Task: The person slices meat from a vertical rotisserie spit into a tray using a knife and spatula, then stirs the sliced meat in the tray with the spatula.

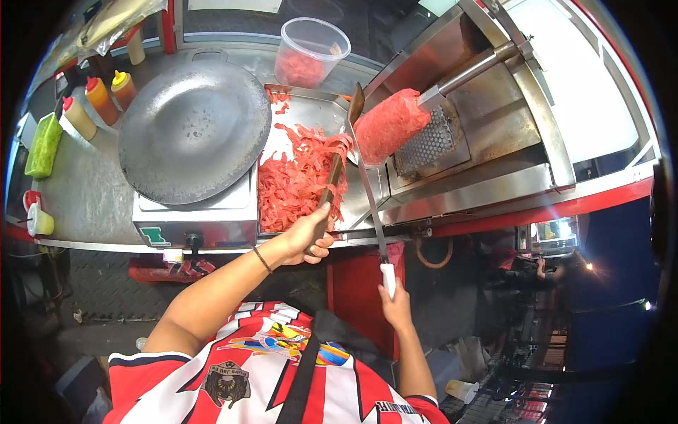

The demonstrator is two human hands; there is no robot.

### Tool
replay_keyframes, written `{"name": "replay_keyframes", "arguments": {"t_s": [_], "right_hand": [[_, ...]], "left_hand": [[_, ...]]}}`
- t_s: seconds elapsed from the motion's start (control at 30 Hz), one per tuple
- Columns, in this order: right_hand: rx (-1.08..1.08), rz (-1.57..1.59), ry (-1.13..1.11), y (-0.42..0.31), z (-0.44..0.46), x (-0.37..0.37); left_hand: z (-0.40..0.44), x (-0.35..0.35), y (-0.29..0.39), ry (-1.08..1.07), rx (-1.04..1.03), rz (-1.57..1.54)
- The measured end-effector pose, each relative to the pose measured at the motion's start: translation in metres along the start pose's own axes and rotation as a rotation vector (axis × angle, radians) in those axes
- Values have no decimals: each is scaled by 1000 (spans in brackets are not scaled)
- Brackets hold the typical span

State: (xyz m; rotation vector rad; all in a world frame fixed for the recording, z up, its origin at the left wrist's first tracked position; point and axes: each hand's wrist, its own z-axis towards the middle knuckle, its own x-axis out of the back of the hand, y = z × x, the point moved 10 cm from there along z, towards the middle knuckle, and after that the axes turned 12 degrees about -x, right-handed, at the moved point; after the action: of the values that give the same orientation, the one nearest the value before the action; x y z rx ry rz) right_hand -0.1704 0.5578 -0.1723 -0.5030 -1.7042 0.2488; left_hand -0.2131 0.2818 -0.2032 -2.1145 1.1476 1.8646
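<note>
My left hand [311,237] is closed round the end of a brown wooden tool [330,185], which reaches up over a pile of red meat strips [293,180] in a metal tray [328,106]. My right hand [397,304] grips the white handle [388,279] of a long knife [370,194]. Its blade points up and lies at the left side of a red meat cone [392,127] on a metal spit [473,73]. Some strips hang over the top of the wooden tool, close to the blade.
A large dark pan [194,131] sits on a stove left of the tray. Behind the tray stands a clear bucket [311,53] with red meat. Sauce bottles [102,102] and a green container [44,146] are far left. The metal grill housing [487,187] surrounds the spit.
</note>
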Motion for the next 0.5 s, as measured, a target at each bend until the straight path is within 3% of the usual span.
{"name": "replay_keyframes", "arguments": {"t_s": [0.13, 0.5], "right_hand": [[-74, -98, -73, -13, -8, 49], [-103, -226, -113, -31, -37, 132]], "left_hand": [[-5, 1, 6, -153, 26, -250], [-32, 19, 16, -80, 111, -157]]}}
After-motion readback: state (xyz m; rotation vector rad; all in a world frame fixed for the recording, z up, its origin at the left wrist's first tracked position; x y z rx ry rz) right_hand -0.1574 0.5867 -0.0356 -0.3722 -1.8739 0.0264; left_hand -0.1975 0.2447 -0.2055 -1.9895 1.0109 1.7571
